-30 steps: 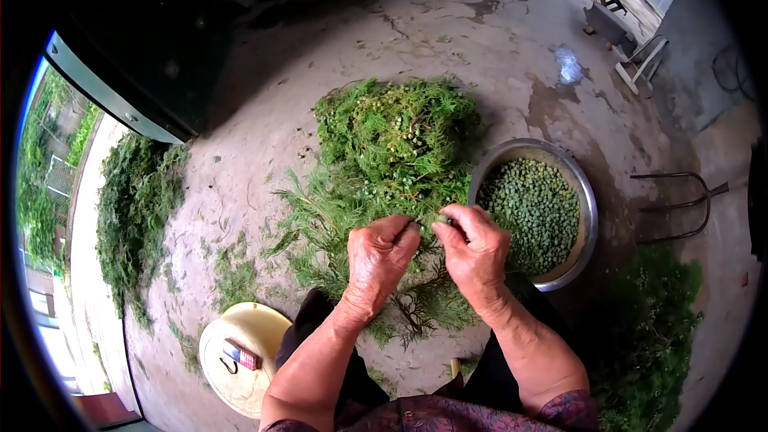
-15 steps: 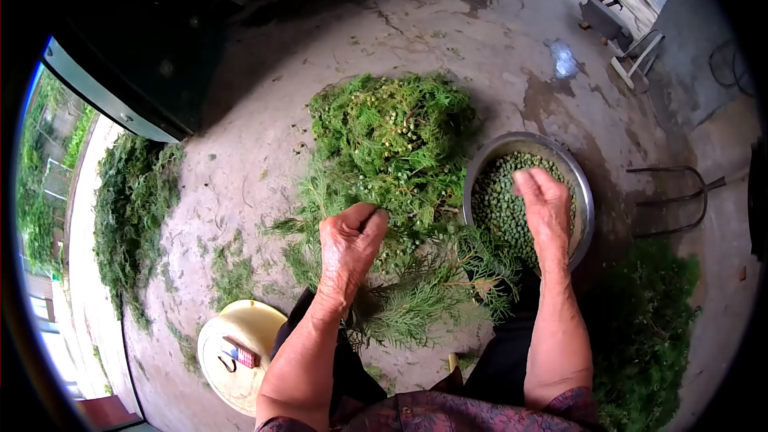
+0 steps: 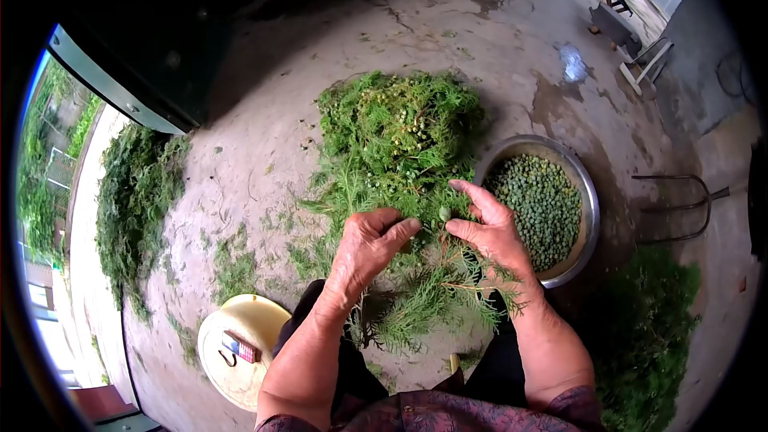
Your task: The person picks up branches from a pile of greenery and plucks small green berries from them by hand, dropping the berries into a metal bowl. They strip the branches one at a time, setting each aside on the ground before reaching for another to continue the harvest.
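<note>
My left hand (image 3: 370, 246) is closed with thumb and fingers pinched on a green sprig (image 3: 424, 296) that spreads below and to the right of it. Facing it, my right hand (image 3: 492, 228) has thumb and forefinger apart, beside a small green cone (image 3: 445, 213) at the sprig. Beyond both hands lies a heap of leafy branches (image 3: 400, 124). A metal bowl (image 3: 593, 200) of many green cones (image 3: 540, 208) stands just right of my right hand.
On the left floor lies another branch pile (image 3: 136, 208); dark greenery (image 3: 648, 336) lies at lower right. A yellowish round lid (image 3: 232, 384) holds a small box (image 3: 240, 347). A metal fork (image 3: 704, 200) lies right of the bowl. A small stand (image 3: 646, 64) is farther back.
My right hand has moved left from over the bowl to the sprig by my left hand, and its thumb and forefinger have parted. The view has shifted slightly.
</note>
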Tool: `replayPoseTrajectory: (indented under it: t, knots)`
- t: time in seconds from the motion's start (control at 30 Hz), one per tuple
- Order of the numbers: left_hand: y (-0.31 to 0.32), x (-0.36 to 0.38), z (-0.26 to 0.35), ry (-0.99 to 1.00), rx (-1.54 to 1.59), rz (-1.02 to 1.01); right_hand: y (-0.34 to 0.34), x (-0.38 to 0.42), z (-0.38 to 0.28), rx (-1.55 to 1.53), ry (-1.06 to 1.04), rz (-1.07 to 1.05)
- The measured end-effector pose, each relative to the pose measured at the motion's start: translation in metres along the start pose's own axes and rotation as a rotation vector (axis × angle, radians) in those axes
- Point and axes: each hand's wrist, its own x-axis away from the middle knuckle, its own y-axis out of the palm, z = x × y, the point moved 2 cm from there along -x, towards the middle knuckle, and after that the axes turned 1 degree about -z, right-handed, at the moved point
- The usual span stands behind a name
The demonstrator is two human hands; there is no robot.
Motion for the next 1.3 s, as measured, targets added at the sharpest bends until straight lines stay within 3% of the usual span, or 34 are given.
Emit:
replayPoseTrajectory:
  t: [0.03, 0.13, 0.3, 0.43, 0.53, 0.6, 0.67, 0.8, 0.83, 0.93, 1.07, 1.13, 1.2, 1.27, 1.3]
  knots:
    - [0.001, -0.001, -0.004, -0.002, 0.005, -0.059, 0.008, 0.000, -0.001, -0.155, -0.001, 0.013]
    - [0.002, 0.002, 0.002, -0.068, -0.115, -0.158, 0.025, 0.005, -0.012, -0.013, -0.040, 0.037]
    - [0.015, 0.003, -0.002, -0.120, 0.071, -0.104, 0.030, -0.003, 0.007, 0.131, -0.198, 0.041]
    - [0.016, 0.004, -0.006, -0.162, 0.167, -0.022, 0.032, -0.001, -0.001, 0.191, -0.367, 0.262]
    - [0.013, 0.003, -0.008, -0.082, 0.009, 0.023, 0.031, 0.005, -0.028, 0.862, -0.757, 0.388]
    - [0.013, 0.004, -0.007, -0.034, -0.137, 0.032, 0.035, 0.003, -0.031, 0.932, -0.845, 0.237]
    - [0.013, 0.001, -0.017, -0.001, -0.141, 0.038, 0.036, 0.000, -0.022, 0.804, -0.650, 0.118]
    - [0.015, 0.001, -0.023, 0.067, -0.019, 0.021, 0.034, 0.002, -0.011, 0.669, -0.535, 0.058]
    - [0.015, 0.002, -0.021, 0.072, 0.028, 0.006, 0.034, 0.002, -0.011, 0.646, -0.584, 0.093]
    - [0.014, 0.007, 0.001, -0.072, 0.167, -0.036, 0.031, 0.006, -0.012, 0.626, -0.324, 0.160]
    - [0.013, 0.009, 0.005, -0.078, 0.281, 0.003, -0.005, -0.010, -0.008, 0.073, -0.154, 0.460]
    - [0.007, 0.005, -0.007, -0.028, 0.274, 0.096, -0.036, -0.015, -0.016, 0.131, -0.181, 0.585]
    - [0.002, 0.001, -0.006, -0.076, 0.431, 0.223, -0.081, -0.017, -0.008, 0.446, -0.223, 0.664]
    - [-0.008, -0.002, -0.006, -0.038, 0.486, 0.289, -0.093, -0.005, -0.022, 1.151, -0.351, 0.850]
    - [-0.011, 0.000, 0.001, -0.034, 0.536, 0.323, -0.092, -0.002, -0.025, 1.162, -0.334, 0.876]
